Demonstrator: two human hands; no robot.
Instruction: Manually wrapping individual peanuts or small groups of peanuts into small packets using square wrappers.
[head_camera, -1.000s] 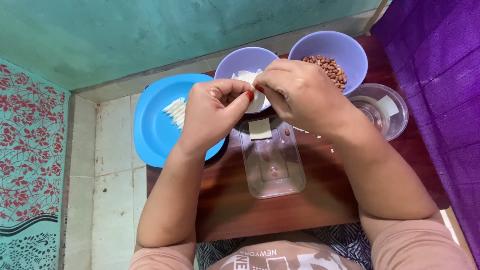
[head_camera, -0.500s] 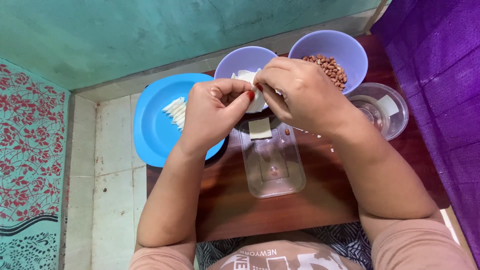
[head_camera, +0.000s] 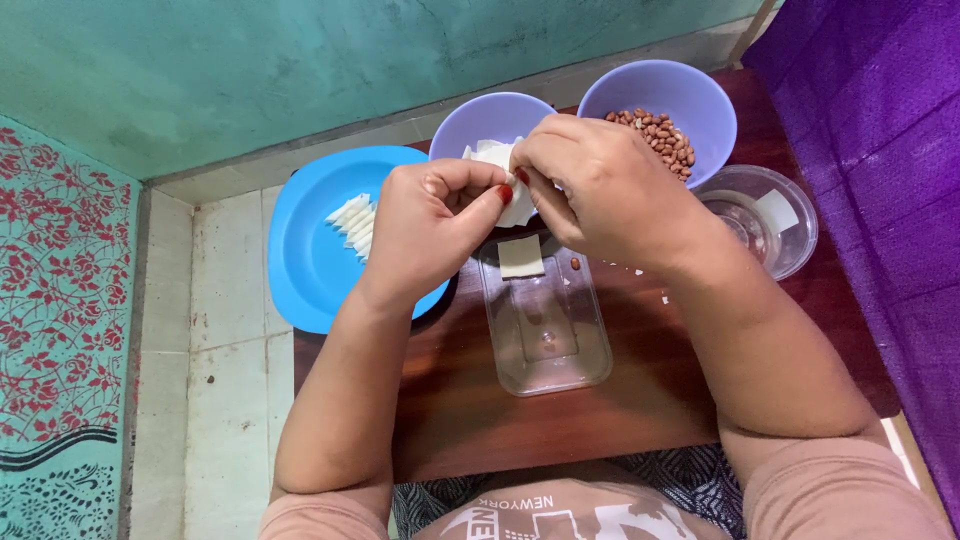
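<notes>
My left hand (head_camera: 435, 225) and my right hand (head_camera: 600, 185) meet above the small wooden table (head_camera: 650, 390), fingertips pinched together on a small white wrapper piece (head_camera: 512, 192). Just beneath them a clear rectangular plastic container (head_camera: 545, 325) holds one square white wrapper (head_camera: 521, 256). A single peanut (head_camera: 575, 264) lies at the container's rim. Behind my hands a lilac bowl (head_camera: 475, 120) holds white wrappers. A second lilac bowl (head_camera: 700, 95) holds peanuts (head_camera: 660, 140).
A blue plate (head_camera: 310, 250) at the left carries a row of folded white pieces (head_camera: 355, 220). A clear round container (head_camera: 790, 240) with a white square inside stands at the right. Purple cloth (head_camera: 880, 150) hangs on the right; a teal wall and tiled floor lie beyond.
</notes>
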